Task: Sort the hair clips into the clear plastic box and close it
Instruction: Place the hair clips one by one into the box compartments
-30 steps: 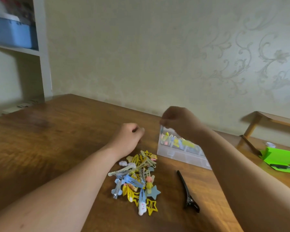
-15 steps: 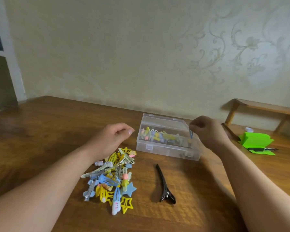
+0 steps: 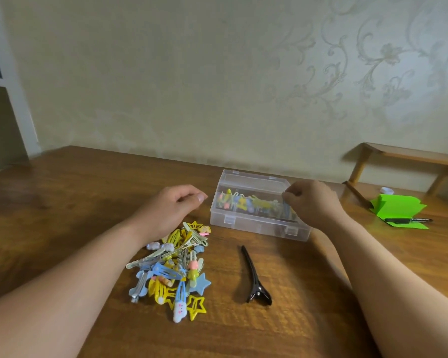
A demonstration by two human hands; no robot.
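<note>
The clear plastic box (image 3: 246, 224) stands on the wooden table with its lid (image 3: 251, 178) tipped back, and several coloured clips lie in its compartments. My right hand (image 3: 314, 202) hovers over the box's right end, fingertips pinched on a blue hair clip (image 3: 286, 211) that reaches down into the box. My left hand (image 3: 170, 211) rests loosely curled and empty just left of the box, above a pile of hair clips (image 3: 176, 267) in yellow, blue and white. A long black clip (image 3: 254, 279) lies alone to the right of the pile.
Green paper (image 3: 398, 206) with a black pen (image 3: 406, 220) on it lies at the right. A low wooden rack (image 3: 404, 155) and a small white cap (image 3: 387, 190) are behind it. A white shelf unit (image 3: 11, 99) stands at the far left, and the wall runs close behind the box.
My right hand went from the box's left end to its right end with the blue clip and lowered it into the box. My left hand uncurled a little. The view swung left.
</note>
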